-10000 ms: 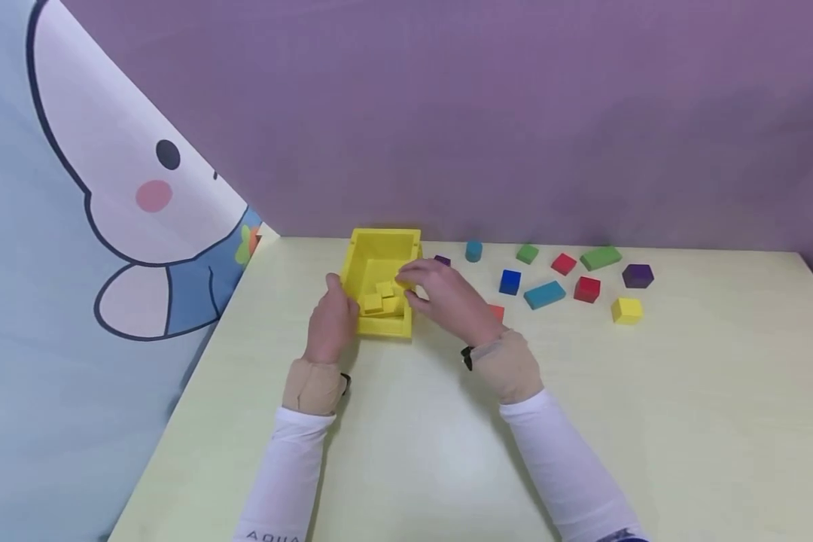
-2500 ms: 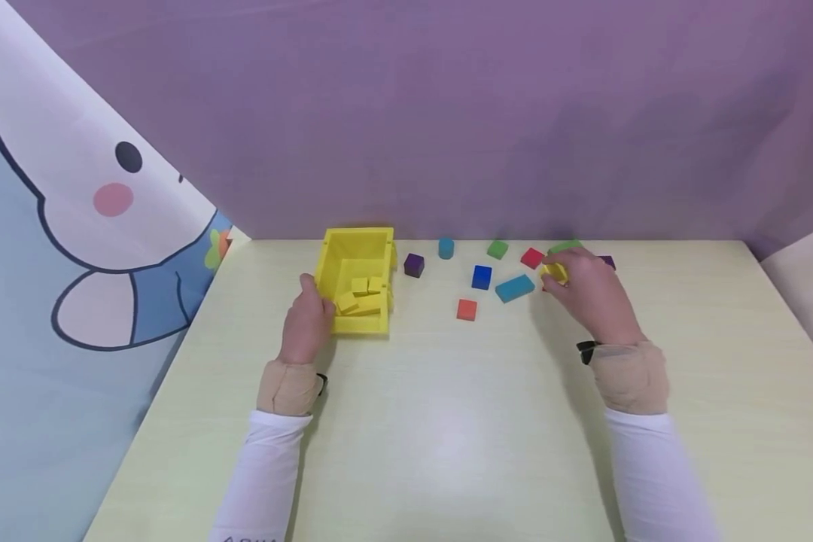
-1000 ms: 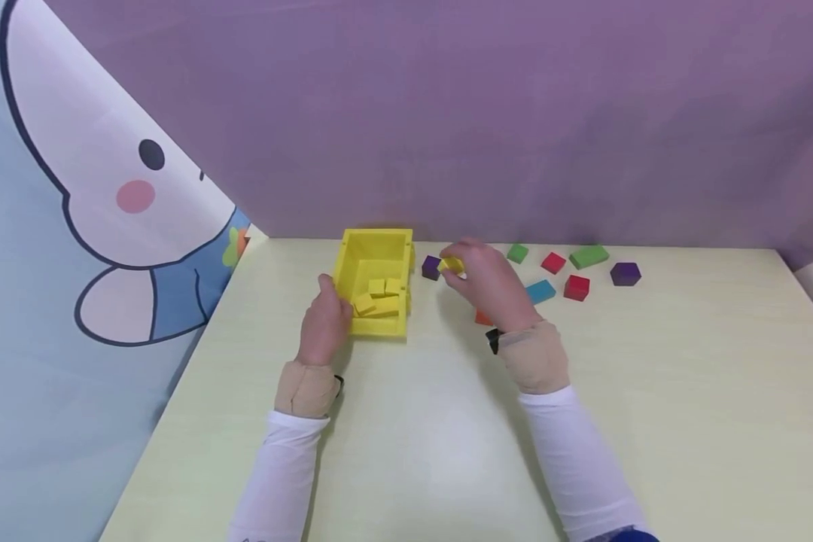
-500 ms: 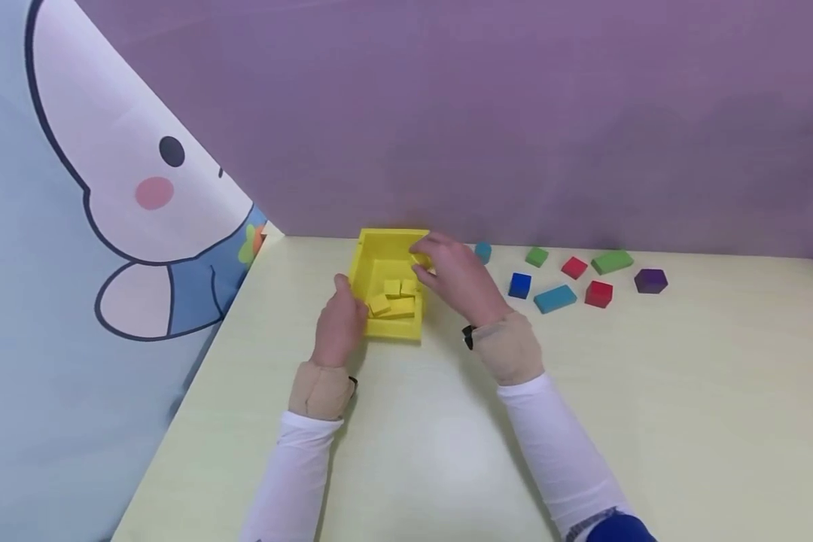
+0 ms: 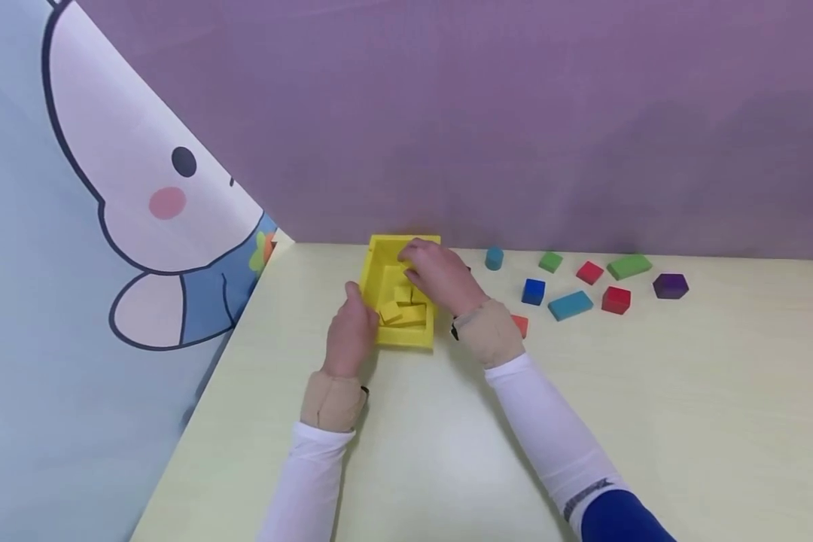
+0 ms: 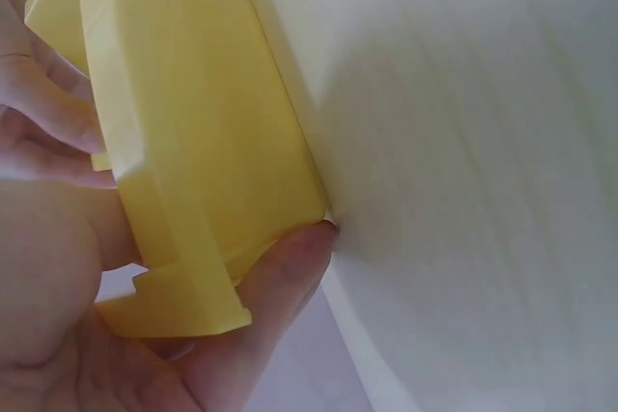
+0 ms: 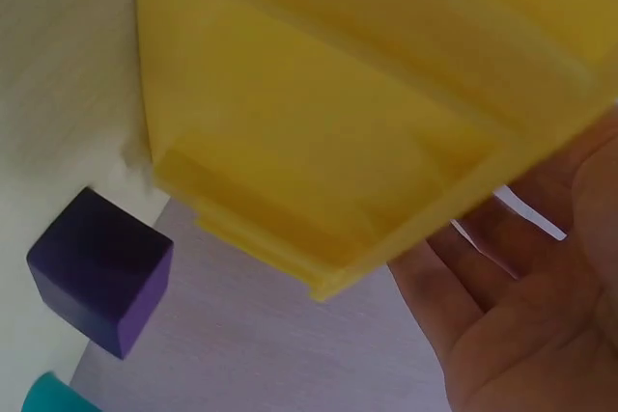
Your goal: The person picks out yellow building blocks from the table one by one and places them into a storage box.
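A yellow box [image 5: 401, 338] with an open top stands near the back of the table. My left hand [image 5: 351, 331] grips its near left side, the digits around the wall in the left wrist view. Over the box reaches my right hand [image 5: 443, 277], its thumb and fingers pinching a yellow block, mostly hidden against the same-coloured inside. Several yellow blocks [image 5: 406, 315] lie at the near end of the box floor. From the right wrist, the box wall [image 7: 319, 132] hides the right fingertips.
Right of the box lie a light blue cylinder [image 5: 494, 259], a blue cube [image 5: 533, 291], a light blue block [image 5: 570, 306], green [image 5: 628, 266] and red blocks [image 5: 616, 300], a purple hexagonal block [image 5: 671, 286] and a partly hidden orange block [image 5: 520, 324]. A purple cube [image 7: 101, 267] sits beside the box.
My right hand picked up the yellow block from the right of the table and brought it left, over the box. My left hand has stayed on the box. The view has shifted slightly.
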The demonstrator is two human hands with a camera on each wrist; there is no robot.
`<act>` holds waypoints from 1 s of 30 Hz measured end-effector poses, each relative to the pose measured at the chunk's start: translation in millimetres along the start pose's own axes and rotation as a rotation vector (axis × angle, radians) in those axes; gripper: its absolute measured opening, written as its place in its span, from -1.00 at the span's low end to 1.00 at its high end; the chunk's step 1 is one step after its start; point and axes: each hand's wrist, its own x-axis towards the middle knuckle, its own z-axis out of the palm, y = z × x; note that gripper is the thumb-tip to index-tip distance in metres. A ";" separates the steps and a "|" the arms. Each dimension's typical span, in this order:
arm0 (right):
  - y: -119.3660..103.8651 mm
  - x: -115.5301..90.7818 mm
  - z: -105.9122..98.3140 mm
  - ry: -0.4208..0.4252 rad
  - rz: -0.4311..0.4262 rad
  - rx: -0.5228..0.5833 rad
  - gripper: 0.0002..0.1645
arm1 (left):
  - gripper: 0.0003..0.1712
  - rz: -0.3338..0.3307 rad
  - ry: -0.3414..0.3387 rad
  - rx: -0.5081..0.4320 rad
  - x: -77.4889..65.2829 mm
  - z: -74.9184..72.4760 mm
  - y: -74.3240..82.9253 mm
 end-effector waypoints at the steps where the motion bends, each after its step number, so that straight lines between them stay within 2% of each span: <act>1: 0.6 1.5 0.8 -0.005 0.004 -0.010 -0.65 | -0.57 0.004 0.005 0.002 -0.3 0.4 0.0; 9: 5.9 8.3 12.6 -0.051 -0.003 -0.048 -0.67 | -0.60 0.016 0.019 0.007 -6.4 5.4 1.4; 13: 7.9 11.3 18.1 -0.044 -0.018 -0.075 -0.69 | -0.60 0.038 0.048 0.011 -5.7 7.4 0.5; 16: 8.8 12.5 18.5 -0.042 -0.019 -0.072 -0.70 | -0.59 0.047 0.053 0.016 -5.0 6.4 2.2; 23: 4.0 13.8 15.6 -0.070 -0.024 -0.072 -0.70 | -0.58 0.014 0.033 0.018 -5.0 3.5 3.6; 30: 3.4 15.4 14.5 -0.109 -0.010 -0.069 -0.67 | -0.58 0.041 0.044 0.014 -4.3 4.0 3.9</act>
